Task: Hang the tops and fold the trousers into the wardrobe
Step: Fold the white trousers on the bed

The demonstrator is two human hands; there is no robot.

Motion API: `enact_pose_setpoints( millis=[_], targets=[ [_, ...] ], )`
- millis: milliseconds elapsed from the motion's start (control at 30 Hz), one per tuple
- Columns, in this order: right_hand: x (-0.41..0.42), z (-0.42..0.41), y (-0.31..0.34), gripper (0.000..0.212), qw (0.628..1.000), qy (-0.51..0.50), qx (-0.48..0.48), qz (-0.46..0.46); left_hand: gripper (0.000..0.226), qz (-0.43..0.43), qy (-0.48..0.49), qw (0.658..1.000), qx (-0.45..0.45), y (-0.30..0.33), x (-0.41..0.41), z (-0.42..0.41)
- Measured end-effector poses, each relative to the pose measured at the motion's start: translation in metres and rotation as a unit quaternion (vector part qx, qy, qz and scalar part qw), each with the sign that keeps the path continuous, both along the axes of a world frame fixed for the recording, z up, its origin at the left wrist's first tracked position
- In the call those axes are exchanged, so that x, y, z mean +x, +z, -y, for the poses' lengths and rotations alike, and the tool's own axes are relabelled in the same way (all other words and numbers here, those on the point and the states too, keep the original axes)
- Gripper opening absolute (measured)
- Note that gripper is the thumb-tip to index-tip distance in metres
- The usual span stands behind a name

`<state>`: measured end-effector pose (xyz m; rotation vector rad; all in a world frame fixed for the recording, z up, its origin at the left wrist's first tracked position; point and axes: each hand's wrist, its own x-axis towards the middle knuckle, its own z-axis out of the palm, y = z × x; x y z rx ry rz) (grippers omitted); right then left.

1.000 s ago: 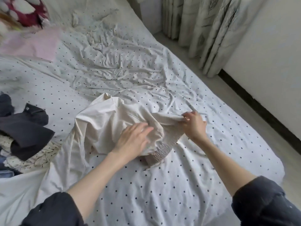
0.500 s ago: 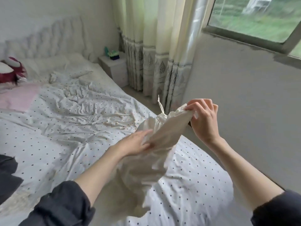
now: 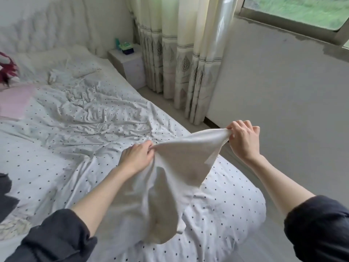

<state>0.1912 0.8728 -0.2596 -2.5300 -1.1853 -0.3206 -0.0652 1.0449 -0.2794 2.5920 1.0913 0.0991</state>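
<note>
Change since earlier frame: both hands have drawn apart, so the cream garment [image 3: 181, 159] that was bunched between them half a second ago is now stretched into a taut top edge; its lower part has dropped and hangs free.
Bed [image 3: 90, 129]: one, filling the left and centre of the frame, covered with a dotted, creased sheet.
Curtain [image 3: 181, 50]: one set, upper centre, hanging to the floor.
Bedside cabinet [image 3: 130, 67]: one, upper centre-left, with small items on top, too blurred to count.
Cream garment, count: one in hand.
Cream garment, place: centre of the frame, held in the air above the near right corner of the bed; whether its lowest fold touches the sheet cannot be told.
Cream garment, handling: judged light, soft and limp; it sags between the holds and will not keep a shape unsupported. Not fragile, not slippery.
Cream garment, where to hold: judged best at two corners of one edge, kept well apart so the cloth hangs flat.
Dark clothing [image 3: 7, 195]: one heap at the left edge, pieces not countable.
Pink cloth [image 3: 15, 103]: one, upper left.
Left hand [image 3: 137, 157], grip: fingers curled, pinching the left end of the taut edge.
Right hand [image 3: 243, 140], grip: fingers and thumb closed tightly on the bunched right corner.
</note>
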Motion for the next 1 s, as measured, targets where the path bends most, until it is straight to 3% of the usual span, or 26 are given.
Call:
enact_pose_setpoints(
  millis=[200, 333, 467, 567, 667, 800, 867, 1000],
  targets=[
    [0.047, -0.109, 0.031, 0.028, 0.997, 0.063, 0.031, 0.000, 0.016, 0.106, 0.139, 0.974, 0.147, 0.082, 0.040, -0.082],
    [0.084, -0.195, 0.108, 0.029, 0.986, 0.087, 0.144, 0.013, 0.018, 0.174, 0.215, 0.924, 0.263, 0.170, 0.074, -0.129],
    [0.109, -0.243, 0.184, 0.030, 0.956, 0.086, 0.280, 0.035, 0.021, 0.250, 0.224, 0.865, 0.372, 0.256, 0.099, -0.149],
    [0.127, -0.251, 0.199, 0.034, 0.947, 0.103, 0.300, 0.055, 0.017, 0.292, 0.192, 0.857, 0.378, 0.280, 0.115, -0.149],
    [0.149, -0.237, 0.158, 0.037, 0.962, 0.121, 0.238, 0.062, 0.019, 0.242, 0.156, 0.910, 0.298, 0.246, 0.129, -0.136],
    [0.170, -0.183, 0.049, 0.032, 0.990, 0.117, 0.071, 0.019, 0.018, 0.049, 0.050, 0.996, 0.057, 0.139, 0.145, -0.087],
    [0.177, -0.147, -0.008, 0.027, 0.992, 0.107, -0.068, 0.000, 0.016, -0.046, -0.005, 0.996, -0.080, 0.081, 0.155, -0.053],
    [0.177, -0.087, -0.086, 0.038, 0.959, 0.087, -0.257, -0.083, 0.029, -0.165, -0.087, 0.928, -0.324, -0.004, 0.169, 0.005]
  ],
)
